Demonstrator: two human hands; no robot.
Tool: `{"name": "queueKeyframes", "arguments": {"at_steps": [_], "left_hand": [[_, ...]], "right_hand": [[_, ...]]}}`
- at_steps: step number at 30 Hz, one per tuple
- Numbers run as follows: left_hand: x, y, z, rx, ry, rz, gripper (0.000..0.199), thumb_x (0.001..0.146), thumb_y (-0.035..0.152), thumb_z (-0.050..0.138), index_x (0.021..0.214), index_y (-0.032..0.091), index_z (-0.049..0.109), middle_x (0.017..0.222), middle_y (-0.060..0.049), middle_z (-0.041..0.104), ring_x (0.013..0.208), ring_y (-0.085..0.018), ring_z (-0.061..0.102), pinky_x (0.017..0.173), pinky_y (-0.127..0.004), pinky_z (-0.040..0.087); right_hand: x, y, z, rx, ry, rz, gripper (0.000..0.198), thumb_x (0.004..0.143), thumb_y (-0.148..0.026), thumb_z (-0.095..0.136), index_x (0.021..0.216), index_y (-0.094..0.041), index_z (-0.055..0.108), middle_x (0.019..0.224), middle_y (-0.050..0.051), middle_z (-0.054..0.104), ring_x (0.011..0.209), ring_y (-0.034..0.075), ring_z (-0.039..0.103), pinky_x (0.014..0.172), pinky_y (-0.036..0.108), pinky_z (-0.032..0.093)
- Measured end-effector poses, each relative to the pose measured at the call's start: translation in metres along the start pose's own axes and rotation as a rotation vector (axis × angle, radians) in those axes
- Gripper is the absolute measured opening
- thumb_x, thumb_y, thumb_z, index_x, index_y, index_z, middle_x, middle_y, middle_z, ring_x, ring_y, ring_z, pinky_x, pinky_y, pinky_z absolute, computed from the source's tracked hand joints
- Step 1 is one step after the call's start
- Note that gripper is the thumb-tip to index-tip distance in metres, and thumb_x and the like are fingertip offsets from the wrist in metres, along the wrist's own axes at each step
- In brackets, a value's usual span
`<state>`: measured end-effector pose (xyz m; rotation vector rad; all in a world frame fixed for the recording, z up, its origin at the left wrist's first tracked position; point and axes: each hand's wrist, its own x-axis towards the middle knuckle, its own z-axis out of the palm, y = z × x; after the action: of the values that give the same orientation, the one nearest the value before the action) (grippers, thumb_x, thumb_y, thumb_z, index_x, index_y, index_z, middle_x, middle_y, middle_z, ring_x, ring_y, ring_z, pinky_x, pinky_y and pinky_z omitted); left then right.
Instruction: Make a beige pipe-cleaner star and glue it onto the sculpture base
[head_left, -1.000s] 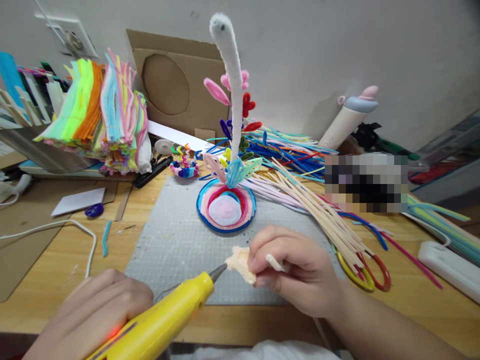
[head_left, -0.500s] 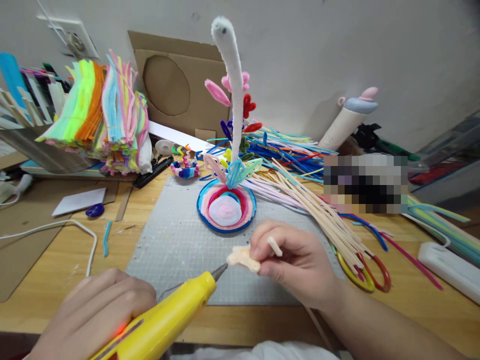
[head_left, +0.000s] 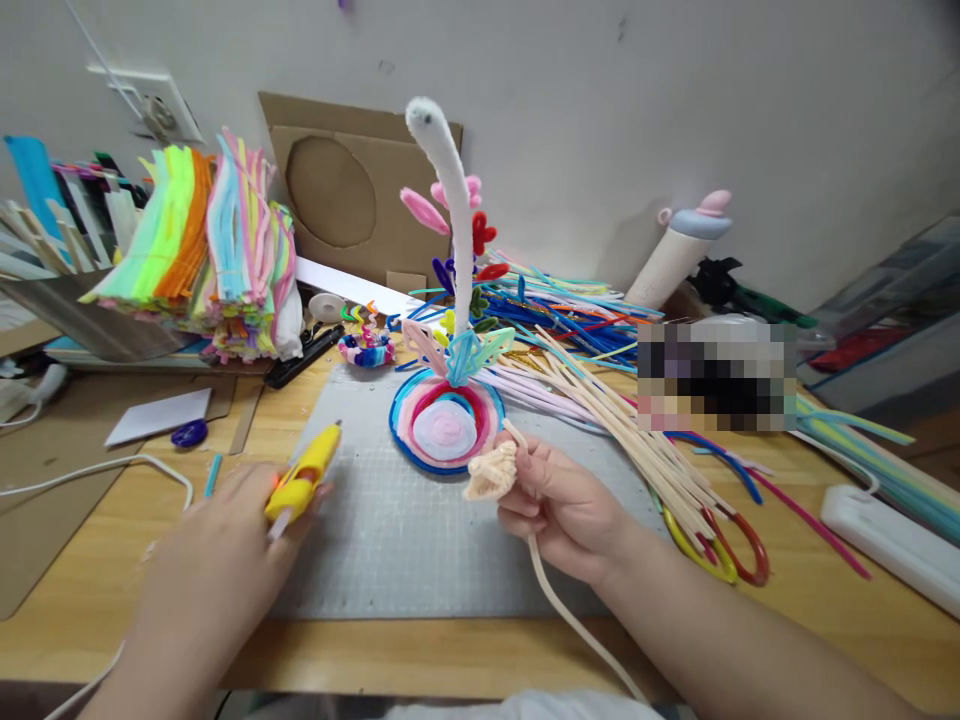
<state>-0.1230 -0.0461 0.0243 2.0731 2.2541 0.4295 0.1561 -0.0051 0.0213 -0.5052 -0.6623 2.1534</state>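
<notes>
My left hand (head_left: pixel 240 520) is closed round a yellow hot glue gun (head_left: pixel 306 478) over the left edge of the grey cutting mat (head_left: pixel 390 550). The gun's nozzle points away from me. In my right hand (head_left: pixel 559 500) I pinch a small bundled piece of cream pipe cleaner (head_left: pixel 493 472), and a long strand trails from it toward the table's front edge. Just behind this piece stands a pipe-cleaner craft: a round striped base (head_left: pixel 450 430) with an upright white fuzzy stem (head_left: pixel 457 220) and coloured flower shapes around it.
Cream pipe cleaners (head_left: pixel 622 410) lie in a fan on the right, with blue and other coloured ones (head_left: pixel 555 310) behind. Bright bundles (head_left: pixel 172 230) stand at back left. A cut cardboard sheet (head_left: pixel 334 190) leans on the wall. A white power strip (head_left: pixel 885 545) sits far right.
The glue gun has moved away from the cream piece to the left, and its nozzle has turned forward. My right hand has turned the cream piece upward, showing its trailing strand.
</notes>
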Motion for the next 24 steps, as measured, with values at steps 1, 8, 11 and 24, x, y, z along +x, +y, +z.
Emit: {"name": "queueKeyframes", "arguments": {"at_steps": [1, 8, 11, 24], "left_hand": [[0.007, -0.006, 0.007, 0.137, -0.052, 0.001, 0.028, 0.086, 0.039, 0.041, 0.09, 0.017, 0.058, 0.094, -0.013, 0.061, 0.082, -0.031, 0.059, 0.067, -0.039, 0.042], [0.018, 0.008, 0.013, 0.159, 0.162, 0.084, 0.036, 0.085, 0.033, 0.04, 0.107, 0.01, 0.056, 0.116, -0.023, 0.049, 0.111, -0.04, 0.046, 0.089, -0.053, 0.039], [0.006, 0.057, 0.003, -0.392, 0.143, 0.114, 0.031, 0.083, 0.038, 0.053, 0.108, 0.02, 0.054, 0.108, -0.012, 0.054, 0.099, -0.029, 0.052, 0.084, -0.044, 0.044], [0.02, 0.14, 0.013, -1.578, -0.308, 0.132, 0.009, 0.079, 0.023, 0.066, 0.076, 0.02, 0.058, 0.08, 0.001, 0.059, 0.074, -0.01, 0.055, 0.062, -0.018, 0.042]], "right_hand": [[0.0, 0.0, 0.0, -0.002, 0.0, -0.002, 0.023, 0.074, -0.029, 0.074, 0.078, -0.016, 0.056, 0.059, -0.007, 0.042, 0.045, 0.003, 0.019, 0.04, 0.014, 0.014], [0.002, 0.001, -0.001, -0.05, 0.023, -0.058, 0.024, 0.073, -0.03, 0.074, 0.079, -0.016, 0.056, 0.064, -0.006, 0.046, 0.045, 0.002, 0.02, 0.04, 0.015, 0.013], [0.002, 0.003, 0.001, -0.082, 0.015, -0.11, 0.023, 0.074, -0.031, 0.074, 0.081, -0.016, 0.057, 0.064, -0.005, 0.047, 0.045, 0.002, 0.023, 0.041, 0.015, 0.013], [0.004, -0.013, -0.001, -0.377, 0.145, -0.368, 0.024, 0.083, -0.041, 0.063, 0.088, -0.018, 0.06, 0.057, -0.006, 0.041, 0.044, 0.004, 0.026, 0.041, 0.019, 0.016]]}}
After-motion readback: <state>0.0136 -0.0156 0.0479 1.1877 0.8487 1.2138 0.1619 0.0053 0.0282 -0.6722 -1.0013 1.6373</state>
